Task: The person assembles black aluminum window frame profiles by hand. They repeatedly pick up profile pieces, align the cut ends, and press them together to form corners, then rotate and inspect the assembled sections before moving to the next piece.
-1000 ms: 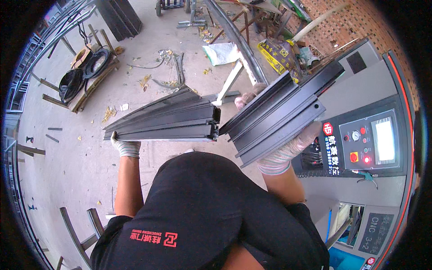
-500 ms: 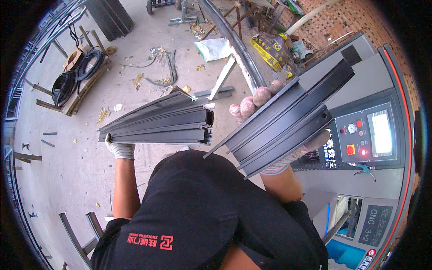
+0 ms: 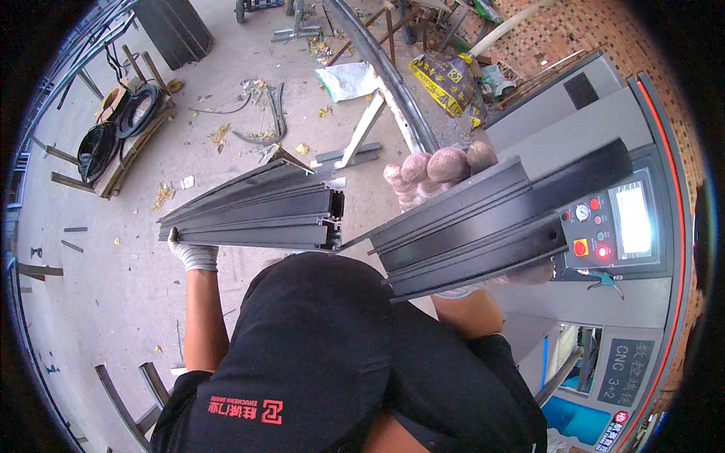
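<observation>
In my gloved left hand (image 3: 192, 251) is the left end of a dark grey metal profile (image 3: 264, 215), gripped at its near edge. This ribbed, channelled length shows its hollow cut end near the middle of the view. A second dark metal profile (image 3: 468, 226) lies across my right hand (image 3: 442, 167), slanting up to the right. The right glove's stained fingers curl up past its far edge, while the palm is hidden beneath. A round hole shows near its right end. The left tip of this second piece comes close to the first one's cut end; whether they touch I cannot tell.
At right stands a grey machine with a control panel (image 3: 609, 219), lit screen and buttons. A metal beam (image 3: 381, 72) on a white stand runs beyond my hands. Black coils (image 3: 136, 111) rest on a wooden pallet at left. Offcuts and leaves litter the floor; metal bars (image 3: 121, 400) stand lower left.
The profile in my right hand has turned clockwise and flattened, its right end lower and further right. Its left tip is nearer the other profile. My left hand keeps its grip.
</observation>
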A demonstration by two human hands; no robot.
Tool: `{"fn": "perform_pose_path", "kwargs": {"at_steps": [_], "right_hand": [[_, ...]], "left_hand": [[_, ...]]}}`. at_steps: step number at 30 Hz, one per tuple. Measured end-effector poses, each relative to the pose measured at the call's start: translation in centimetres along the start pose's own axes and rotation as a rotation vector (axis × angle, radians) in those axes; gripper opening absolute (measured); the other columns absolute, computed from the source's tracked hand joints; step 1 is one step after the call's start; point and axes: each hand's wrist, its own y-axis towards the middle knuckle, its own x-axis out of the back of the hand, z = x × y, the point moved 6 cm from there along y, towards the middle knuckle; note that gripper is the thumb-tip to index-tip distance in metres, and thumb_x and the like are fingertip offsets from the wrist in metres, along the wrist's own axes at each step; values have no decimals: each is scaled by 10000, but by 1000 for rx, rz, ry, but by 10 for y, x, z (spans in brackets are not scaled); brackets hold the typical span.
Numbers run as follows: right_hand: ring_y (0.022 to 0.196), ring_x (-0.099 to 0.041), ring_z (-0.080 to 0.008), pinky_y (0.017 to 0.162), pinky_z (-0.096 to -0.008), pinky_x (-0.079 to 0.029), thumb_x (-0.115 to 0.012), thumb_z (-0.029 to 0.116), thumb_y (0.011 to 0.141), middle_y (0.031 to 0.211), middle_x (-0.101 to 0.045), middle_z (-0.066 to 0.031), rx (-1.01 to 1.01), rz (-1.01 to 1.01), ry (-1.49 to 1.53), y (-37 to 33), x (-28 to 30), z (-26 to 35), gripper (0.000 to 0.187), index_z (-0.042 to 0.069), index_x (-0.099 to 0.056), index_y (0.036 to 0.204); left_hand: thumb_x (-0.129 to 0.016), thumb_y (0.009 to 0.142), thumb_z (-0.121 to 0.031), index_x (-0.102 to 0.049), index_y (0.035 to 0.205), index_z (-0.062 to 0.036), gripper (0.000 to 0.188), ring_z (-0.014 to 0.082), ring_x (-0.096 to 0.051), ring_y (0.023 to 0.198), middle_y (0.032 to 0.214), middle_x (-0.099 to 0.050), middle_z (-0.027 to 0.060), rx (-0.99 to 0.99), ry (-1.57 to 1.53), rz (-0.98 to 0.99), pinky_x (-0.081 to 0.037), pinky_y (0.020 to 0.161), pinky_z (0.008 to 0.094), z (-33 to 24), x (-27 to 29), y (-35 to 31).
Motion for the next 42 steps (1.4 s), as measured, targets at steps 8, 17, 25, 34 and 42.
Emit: {"fn": "perform_pose_path", "kwargs": {"at_steps": [8,17,25,34,42], "right_hand": [[1214,-553,-356,1040,-506,-432,-850,526,609,1380,-518,-222,-41,-56,-213,-6,13,1,1061,-36,-449,1415],[1246,-537,-282,1061,-434,-421,-971,348,501,1383,-519,-190,-126,-79,-588,-26,22,-4,1090,-23,-475,1398],[1198,-604,-330,960,-446,-541,-943,531,565,1372,-516,-287,-217,134,-803,-20,18,2,1147,-12,-421,1430],[1148,-637,-394,991,-532,-511,-855,156,764,1164,-660,-267,-151,-66,-728,-26,36,18,711,29,-471,1348],[1088,-654,-363,960,-509,-528,-715,95,909,1171,-659,-273,3,188,-774,-28,51,21,402,40,-515,1253]], "left_hand": [[-573,741,-460,-628,1294,-98,663,409,-578,1214,1343,-630,182,24,-27,-67,-437,1053,593,0,12,5],[-581,758,-457,-617,1286,-82,648,404,-597,1178,1289,-644,193,-189,84,-120,-446,1054,573,-20,-17,-11],[-613,728,-467,-507,1289,111,812,461,-590,1122,1169,-613,281,-265,-8,-29,-452,1060,563,-40,-52,-25],[-671,701,-459,-466,1311,111,860,313,-512,1124,1124,-564,185,-268,74,357,-410,1054,427,-79,-86,-29],[-616,800,-501,-522,1297,56,752,308,-512,1225,1232,-571,206,-174,46,692,-390,1111,418,-114,-122,-38]]}}
